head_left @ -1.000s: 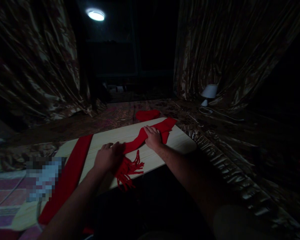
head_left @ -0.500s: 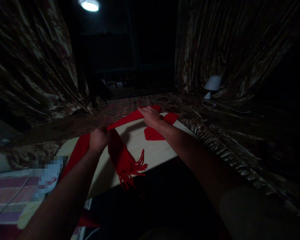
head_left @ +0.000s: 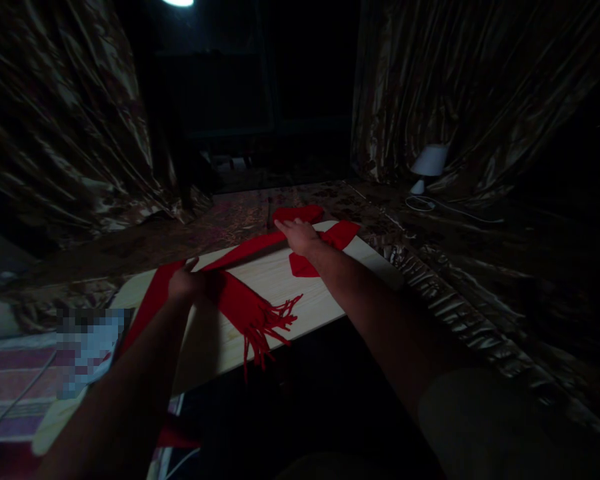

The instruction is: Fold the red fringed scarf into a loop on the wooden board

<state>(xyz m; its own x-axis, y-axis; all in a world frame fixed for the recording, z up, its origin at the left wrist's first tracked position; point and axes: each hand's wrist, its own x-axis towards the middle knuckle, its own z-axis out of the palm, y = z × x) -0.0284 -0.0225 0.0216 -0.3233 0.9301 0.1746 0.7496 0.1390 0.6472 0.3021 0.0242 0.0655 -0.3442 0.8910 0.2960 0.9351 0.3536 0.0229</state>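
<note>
A red scarf [head_left: 243, 303] with a fringed end lies across a pale wooden board [head_left: 260, 280]. My left hand [head_left: 186, 283] grips the scarf over the board's left part, thumb raised; its other fingers are mostly hidden. From there the fringed end spreads to the right, its strands reaching over the board's near edge. A narrow red strip runs from the left hand to my right hand [head_left: 300, 233]. That hand is open, fingers stretched out over the scarf near the board's far edge. Folded red parts show around it, and more red cloth hangs down at the left.
A small white lamp [head_left: 429, 161] with its cord stands at the right back, before patterned curtains [head_left: 395, 87]. Fringed dark cloth [head_left: 440, 300] runs along the board's right side. At left lie a blurred-out light blue item [head_left: 93, 353] and a striped cloth [head_left: 20, 380].
My left hand has moved left and its thumb has lifted. The fringed end has lowered and spread flatter on the board. My right hand has shifted only slightly, and more red shows beyond it.
</note>
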